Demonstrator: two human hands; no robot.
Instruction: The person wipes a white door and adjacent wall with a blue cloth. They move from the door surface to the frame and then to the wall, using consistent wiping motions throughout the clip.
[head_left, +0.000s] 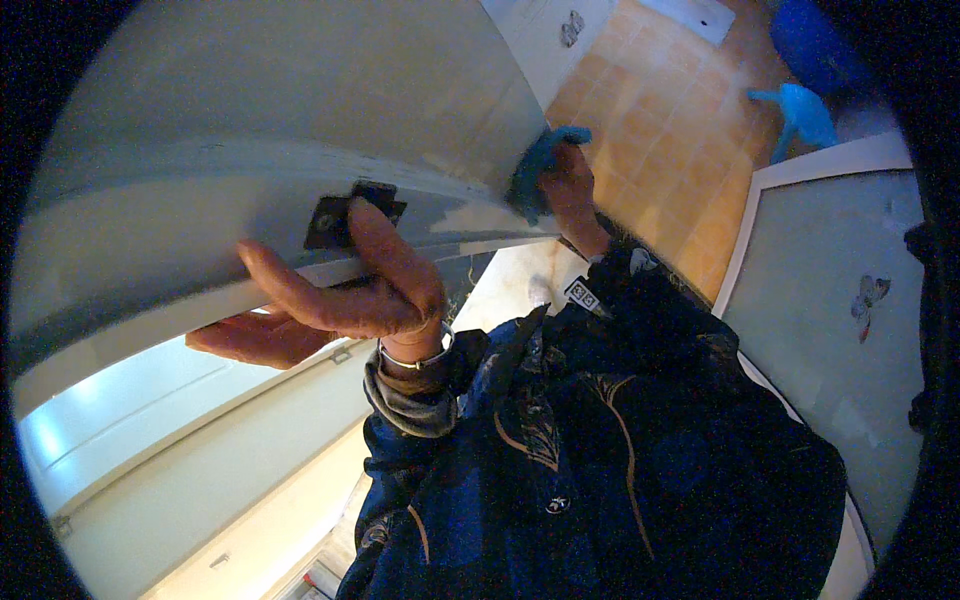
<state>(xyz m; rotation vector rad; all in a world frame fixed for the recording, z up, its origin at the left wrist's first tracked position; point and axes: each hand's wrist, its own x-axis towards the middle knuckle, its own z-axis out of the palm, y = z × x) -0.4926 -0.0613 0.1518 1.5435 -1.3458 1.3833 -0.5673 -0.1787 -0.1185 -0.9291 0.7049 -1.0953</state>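
My left hand (356, 300) is at the edge of a pale door (187, 255). The thumb lies over a dark latch-like fitting (330, 220), and the other fingers spread along and below the edge. The thumb hides part of the fitting. A thin bangle (418, 365) circles that wrist. In my right hand (571, 191) is a bunched blue cloth (536, 176), pressed close to the far end of the same door. This hand and cloth look slightly blurred.
Orange floor tiles (645, 112) lie beyond my right hand. A white-framed frosted panel (832, 277) with a flower motif stands at the right. Farther back are a light blue plastic object (806, 116) and a dark blue container (814, 45). Pale ledges (225, 442) run below the door.
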